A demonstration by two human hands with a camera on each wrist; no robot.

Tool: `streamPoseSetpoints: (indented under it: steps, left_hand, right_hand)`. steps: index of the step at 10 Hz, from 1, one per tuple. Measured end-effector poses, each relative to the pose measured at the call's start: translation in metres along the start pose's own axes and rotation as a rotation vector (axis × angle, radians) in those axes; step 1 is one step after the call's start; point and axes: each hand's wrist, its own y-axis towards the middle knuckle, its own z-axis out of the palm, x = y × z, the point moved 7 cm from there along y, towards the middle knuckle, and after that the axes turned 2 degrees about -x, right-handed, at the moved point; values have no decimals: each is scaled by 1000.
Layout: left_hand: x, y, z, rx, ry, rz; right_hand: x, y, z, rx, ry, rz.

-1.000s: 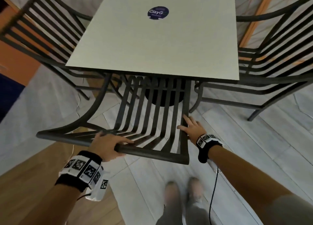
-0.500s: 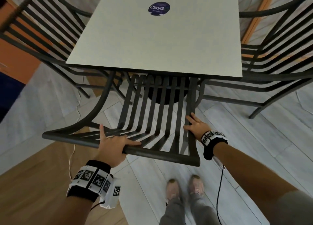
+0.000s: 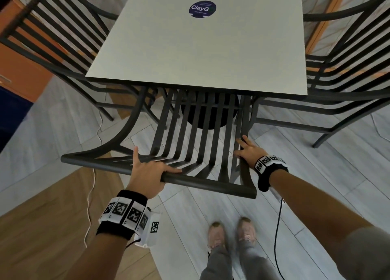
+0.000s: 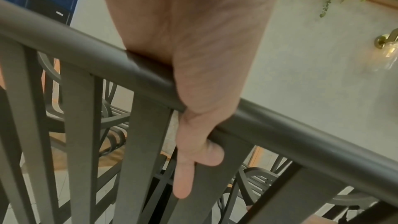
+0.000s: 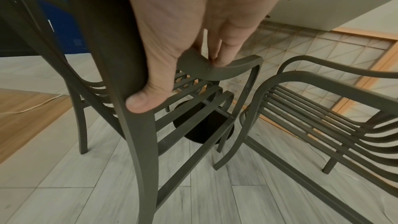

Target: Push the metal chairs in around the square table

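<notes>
The near metal chair's top rail lies just ahead of me, its seat tucked under the square white table. My left hand lies over the rail, palm on top and little finger stretched forward. In the left wrist view the left hand has a digit curled under the rail. My right hand rests at the chair's right side with straight fingers. Its thumb presses the side post, and the fingertips touch the armrest.
Matching slatted chairs stand at the table's left side and right side. The table's black round base sits behind the near chair's seat. A white cable trails on the floor at left. My feet stand behind the chair.
The near chair has slid forward, further under the table, with both hands on it. My left hand's little finger has straightened out over the rail.
</notes>
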Motion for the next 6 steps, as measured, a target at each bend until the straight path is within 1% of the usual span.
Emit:
streamPoseSetpoints:
  steps: [1,2,3,4,5,6]
  left_hand:
    - [-3,-5,3,-1,-27,15]
    - [-4,-6,4,25,-62,8]
    - [-5,-7,5,7,-112,-26]
    - [-9,-15,2,-65,-244,-39]
    - [-14,-29,2,-226,-307,4]
    - [-14,-53,5,-346,-263,-30]
  right_hand:
    - [-1,-8,6,-24,-3,-5]
    - [2,-18,0,-32,-17,-20]
    - [12,-36,-13,-38,33,-13]
    - [22,-71,-37,-64,117,22]
    - [26,-116,-80,-121,225,49]
    - [30,-176,-160,-338,316,23]
